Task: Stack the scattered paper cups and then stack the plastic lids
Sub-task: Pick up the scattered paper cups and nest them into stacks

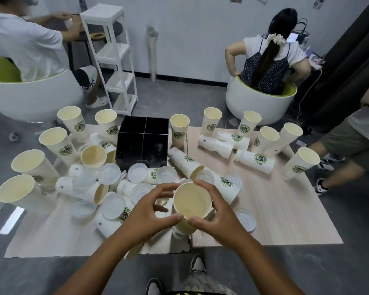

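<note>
Both the left hand [152, 206] and the right hand [216, 211] clasped the upright paper cup [192, 204] by its rim, in front of the black divider box [144, 143], long axis vertical; the nearest tipped cup [184, 161] lay beyond.

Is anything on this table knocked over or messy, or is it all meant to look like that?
Yes: several paper cups lie toppled on their sides, and plastic lids sit scattered on and among them. Nothing looks spilled. Both hands, left hand and right hand, grip one upright cup.

Both hands [190, 211] grip upright paper cup [192, 204] over table [285, 209].
</note>
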